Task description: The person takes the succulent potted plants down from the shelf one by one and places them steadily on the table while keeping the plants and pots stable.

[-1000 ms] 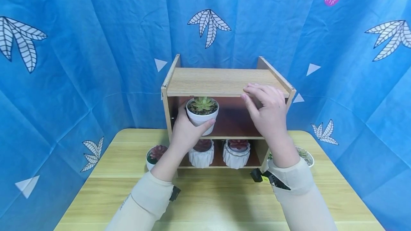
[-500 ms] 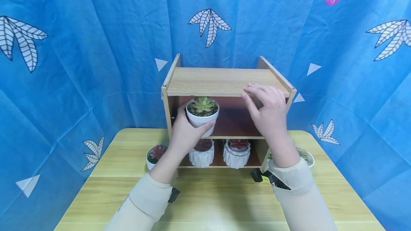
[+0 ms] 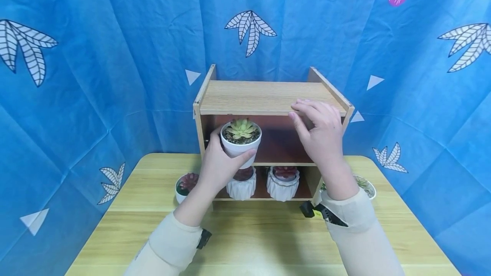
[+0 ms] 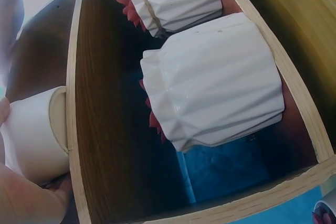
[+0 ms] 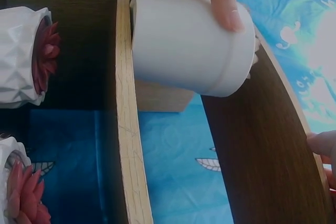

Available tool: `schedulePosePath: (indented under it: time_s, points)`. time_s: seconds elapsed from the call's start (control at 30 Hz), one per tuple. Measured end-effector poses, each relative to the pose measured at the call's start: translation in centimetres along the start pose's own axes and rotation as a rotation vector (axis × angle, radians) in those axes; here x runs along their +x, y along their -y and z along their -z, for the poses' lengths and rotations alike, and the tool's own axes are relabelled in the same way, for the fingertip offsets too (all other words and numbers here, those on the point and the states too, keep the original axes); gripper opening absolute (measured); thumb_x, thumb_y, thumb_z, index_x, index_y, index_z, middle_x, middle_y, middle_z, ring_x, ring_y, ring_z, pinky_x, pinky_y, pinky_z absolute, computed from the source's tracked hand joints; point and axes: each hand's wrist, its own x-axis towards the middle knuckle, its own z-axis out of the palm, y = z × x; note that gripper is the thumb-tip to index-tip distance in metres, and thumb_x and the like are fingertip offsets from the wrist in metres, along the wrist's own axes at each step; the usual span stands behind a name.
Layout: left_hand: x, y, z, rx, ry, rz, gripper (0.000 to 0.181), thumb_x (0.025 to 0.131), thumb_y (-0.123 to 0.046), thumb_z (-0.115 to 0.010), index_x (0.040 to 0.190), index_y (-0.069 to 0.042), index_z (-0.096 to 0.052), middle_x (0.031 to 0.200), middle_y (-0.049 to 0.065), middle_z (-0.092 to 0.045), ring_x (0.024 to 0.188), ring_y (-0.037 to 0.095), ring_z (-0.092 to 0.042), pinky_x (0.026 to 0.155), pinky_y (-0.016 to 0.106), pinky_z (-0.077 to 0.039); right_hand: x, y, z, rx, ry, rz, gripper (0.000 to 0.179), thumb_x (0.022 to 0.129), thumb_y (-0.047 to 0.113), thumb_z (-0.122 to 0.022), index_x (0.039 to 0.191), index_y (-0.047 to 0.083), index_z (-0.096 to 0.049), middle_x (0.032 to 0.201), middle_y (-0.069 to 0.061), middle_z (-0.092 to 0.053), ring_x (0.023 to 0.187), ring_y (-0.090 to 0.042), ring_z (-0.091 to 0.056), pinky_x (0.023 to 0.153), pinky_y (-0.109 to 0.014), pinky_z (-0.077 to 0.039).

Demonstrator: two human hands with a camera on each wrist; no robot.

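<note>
Left hand (image 3: 218, 163) has the white pot (image 3: 237, 150) now, thumb across the front, fingers wrapped round the left side, a firm hold with the green succulent (image 3: 241, 128) riding on top. The pot sits at the front edge of the middle shelf (image 3: 285, 164), left half, below the top board (image 3: 257, 97); its base looks right at that edge, though whether they touch I can't tell.

Over to the right hand (image 3: 320, 131): loosely bent, space between thumb and fingers, resting at the top board's front edge near the right corner, nothing lifted in it.

Down on the lower shelf (image 3: 261, 191), two ribbed pots stand along the front edge, red plants inside: the left one (image 3: 241, 190) partly behind the held pot, the right one (image 3: 282, 188) with a cord round its neck.

Out on the desk (image 3: 253, 242), a red plant in a small pot (image 3: 179, 197) sits just off the unit's left side; towards the desk's right edge, a bowl (image 3: 373, 193) of green peeks past the forearm.
</note>
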Motion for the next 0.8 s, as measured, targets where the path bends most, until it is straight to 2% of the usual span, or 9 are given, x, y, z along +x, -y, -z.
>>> schedulePosePath:
  time_s: [0.17, 0.37, 0.8]
  points:
    - [-0.4, -0.1, 0.4, 0.0, 0.013, 0.012, 0.108, 0.07, -0.061, -0.084, 0.153, -0.018, -0.03, 0.139, 0.006, -0.051, 0.124, 0.024, -0.053, 0.098, 0.05, -0.049, 0.0, 0.0, -0.1, 0.004, -0.005, 0.007, 0.021, 0.091, 0.018, -0.076, 0.109, 0.007, -0.077, 0.113, -0.009, -0.074, 0.111, -0.029, -0.064, 0.098, -0.051, -0.039]
    - [-1.1, -0.3, 1.1, -0.027, 0.024, 0.01, 0.11, 0.069, -0.058, -0.086, 0.153, -0.015, -0.031, 0.14, 0.005, -0.05, 0.126, 0.023, -0.051, 0.101, 0.049, -0.047, 0.1, -0.1, -0.2, 0.004, -0.012, 0.01, 0.021, 0.091, 0.017, -0.076, 0.109, 0.007, -0.077, 0.113, -0.009, -0.074, 0.111, -0.029, -0.064, 0.098, -0.052, -0.039]
    - [-2.5, -0.3, 2.1, -0.007, 0.03, 0.017, 0.11, 0.069, -0.055, -0.088, 0.153, -0.015, -0.03, 0.14, 0.005, -0.051, 0.127, 0.023, -0.051, 0.102, 0.05, -0.046, 0.0, -0.2, -0.2, -0.001, -0.009, 0.008, 0.021, 0.091, 0.018, -0.076, 0.109, 0.008, -0.077, 0.113, -0.009, -0.074, 0.11, -0.03, -0.064, 0.096, -0.052, -0.04]
